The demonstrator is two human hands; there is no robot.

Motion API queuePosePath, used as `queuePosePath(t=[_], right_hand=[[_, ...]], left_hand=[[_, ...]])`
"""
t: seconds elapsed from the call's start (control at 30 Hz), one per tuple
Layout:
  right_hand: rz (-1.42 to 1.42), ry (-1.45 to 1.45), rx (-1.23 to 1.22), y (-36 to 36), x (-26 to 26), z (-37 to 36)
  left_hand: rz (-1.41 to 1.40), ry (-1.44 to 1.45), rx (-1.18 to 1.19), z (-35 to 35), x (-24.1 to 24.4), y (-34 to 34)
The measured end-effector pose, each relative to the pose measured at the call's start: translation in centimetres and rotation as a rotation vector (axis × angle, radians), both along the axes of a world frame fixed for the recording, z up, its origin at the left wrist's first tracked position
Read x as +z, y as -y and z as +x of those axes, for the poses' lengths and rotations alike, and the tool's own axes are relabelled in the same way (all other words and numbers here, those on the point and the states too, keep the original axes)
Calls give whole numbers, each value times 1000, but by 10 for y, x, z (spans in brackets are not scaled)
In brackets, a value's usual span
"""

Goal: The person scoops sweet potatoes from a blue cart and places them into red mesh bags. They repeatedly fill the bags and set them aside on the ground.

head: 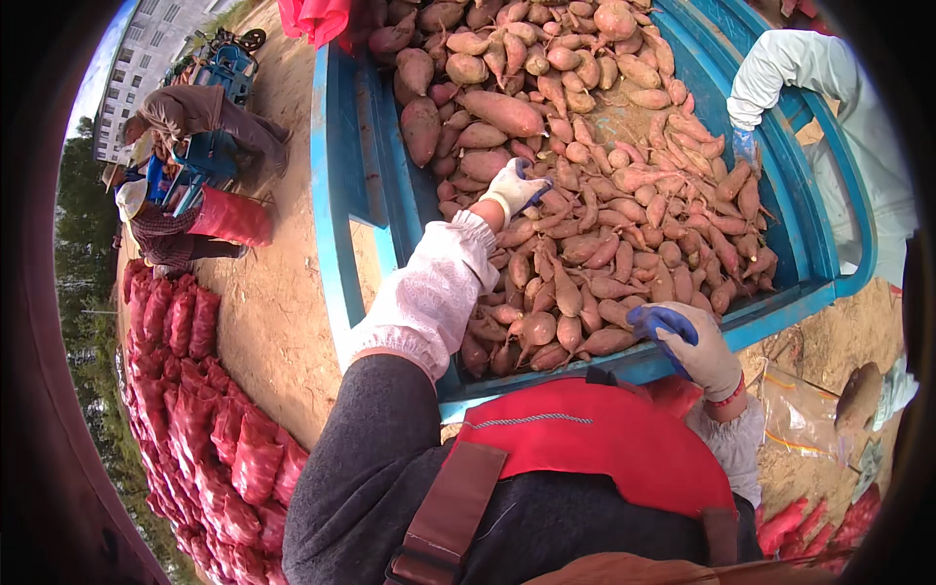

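Note:
Sweet potatoes (pixel 578 256) fill much of a blue metal cart bed (pixel 391 190), larger ones towards the far left and smaller ones nearer me. My left hand (pixel 518 189), in a white glove with blue-coated fingers, reaches over the heap, its fingers bent just above the roots; whether it touches one cannot be told. My right hand (pixel 691 347), gloved the same way, is at the near edge of the bed beside the closest roots. Its fingers and thumb are curled with a gap between them, and no root shows in it.
A co-worker's blue-gloved hand (pixel 744 146) is at the bed's right side. Red mesh sacks (pixel 256 457) lie stacked at lower left. Other people (pixel 164 227) bend beside another blue cart (pixel 208 153). A clear plastic bag (pixel 797 413) lies on the ground at right.

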State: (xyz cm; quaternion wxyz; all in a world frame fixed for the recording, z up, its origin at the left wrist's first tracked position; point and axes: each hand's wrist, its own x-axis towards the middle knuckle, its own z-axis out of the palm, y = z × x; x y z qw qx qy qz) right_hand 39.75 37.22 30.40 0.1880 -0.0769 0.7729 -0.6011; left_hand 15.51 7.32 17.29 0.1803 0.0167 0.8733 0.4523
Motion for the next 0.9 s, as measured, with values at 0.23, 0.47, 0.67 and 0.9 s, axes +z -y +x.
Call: queuePosePath(t=[0.23,0.47,0.67,0.9], right_hand=[[252,-163,193,109,-130,-132],[255,2,210,99,-187,-135],[-450,469,-162,88,-190,-163],[-1314,637,-353,64,-205,-182]], left_hand=[[-977,-287,354,-186,-52,139],[-1056,-176,467,-225,-82,159],[-31,-131,482,-165,-102,184],[682,158,-242,-18,-77,-22]])
